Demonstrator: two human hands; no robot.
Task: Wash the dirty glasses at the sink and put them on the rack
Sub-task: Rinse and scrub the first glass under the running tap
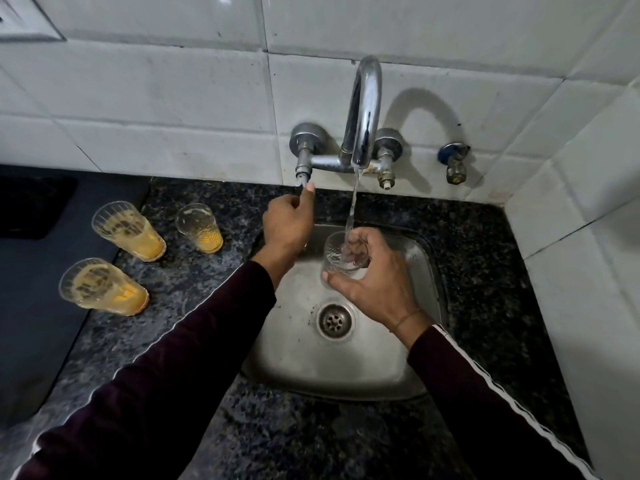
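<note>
My right hand [374,282] grips a clear glass [337,254] over the steel sink [398,375], holding it under the running stream from the chrome tap [363,109]. My left hand [287,223] reaches up and pinches the tap's left valve stem [302,173]. Three dirty glasses with orange residue stand on the dark granite counter to the left: one at the back left [128,230], a smaller one at the back [199,226], one nearer [102,287].
A dark mat [31,306] covers the counter at far left. White tiled walls rise behind and to the right of the sink. A second small valve [455,164] sticks out of the wall right of the tap. The drain [334,320] is uncovered.
</note>
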